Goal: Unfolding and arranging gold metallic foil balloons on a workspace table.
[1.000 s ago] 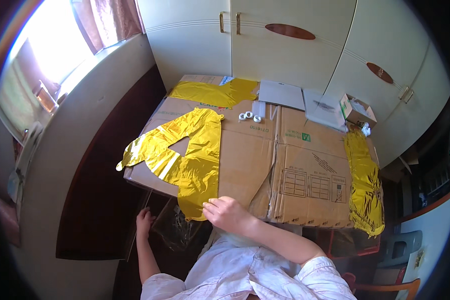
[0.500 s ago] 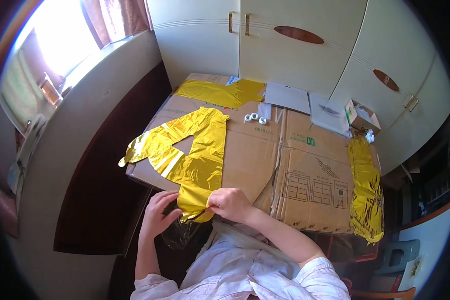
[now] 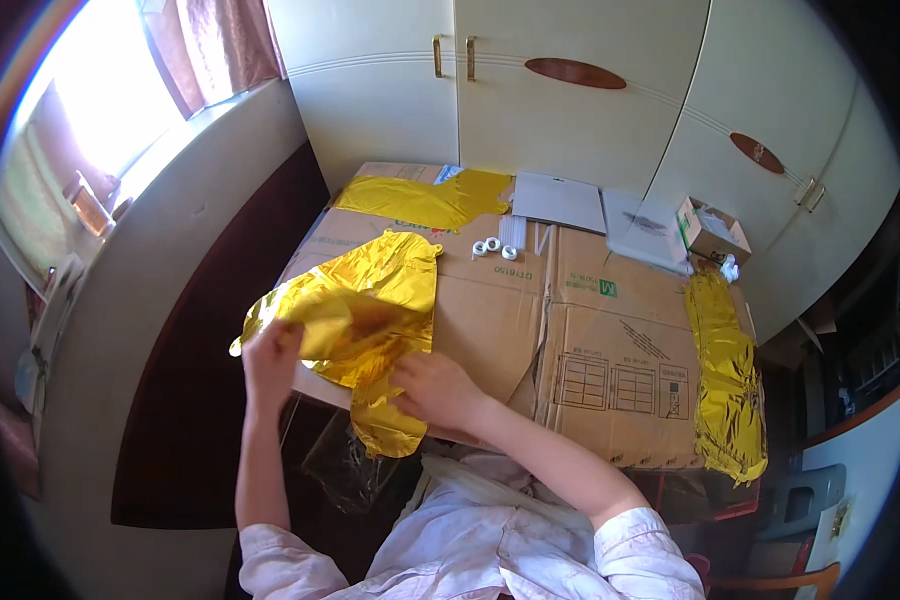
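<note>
A flat gold foil balloon [image 3: 390, 270] lies on the near left of the cardboard, its lower end hanging past the front edge. Part of it is lifted and folded over, blurred by motion, and covers the triangular hole in its middle. My left hand [image 3: 268, 365] is closed on the raised foil at the balloon's left side. Beside the lower stem, my right hand [image 3: 438, 388] has its fingers bent against the foil, closed on it. The fingertips of both hands are partly hidden.
Flattened cardboard [image 3: 490, 310] covers the table. A second gold foil piece [image 3: 410, 200] lies at the back, another [image 3: 727, 380] at the right edge. White tape rolls [image 3: 493, 246], a grey-white board [image 3: 560, 205] and a small open box [image 3: 713, 232] stand near the cupboards [image 3: 570, 120].
My left hand has moved up and left from the stem, and the balloon's middle is now lifted and folded. My right hand has shifted slightly. The view has tilted a little.
</note>
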